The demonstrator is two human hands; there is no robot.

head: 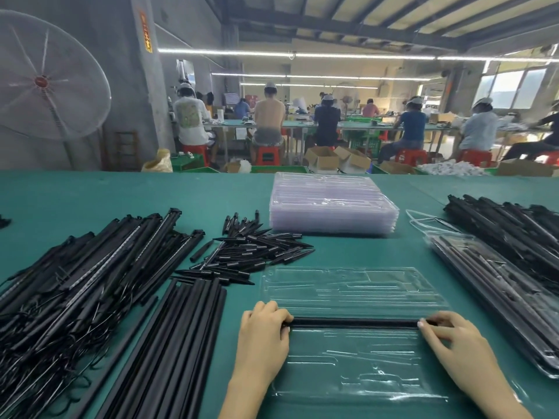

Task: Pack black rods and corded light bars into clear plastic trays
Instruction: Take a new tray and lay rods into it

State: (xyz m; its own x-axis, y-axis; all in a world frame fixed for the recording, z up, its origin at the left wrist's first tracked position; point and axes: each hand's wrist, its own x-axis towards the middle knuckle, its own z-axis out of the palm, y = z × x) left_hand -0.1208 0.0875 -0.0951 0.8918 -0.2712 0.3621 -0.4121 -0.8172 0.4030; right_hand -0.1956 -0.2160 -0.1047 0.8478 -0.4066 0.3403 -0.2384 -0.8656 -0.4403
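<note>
Black rod [354, 322], clear tray [354, 331], teal table [121, 192], red stools [266, 155].

Your green bench [90, 192] runs across the whole foreground. To your far left stands a large white-caged fan [45, 77] with a red hub, in front of a grey pillar [145, 86]. Beyond the bench, workers in white caps [269, 116] sit on red stools [266, 155] with their backs to you, open cardboard boxes [335, 160] on the floor behind them.

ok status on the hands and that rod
Left hand and right hand pinching rod ends. Rod lying across open clear tray. Nothing in the way.
</note>
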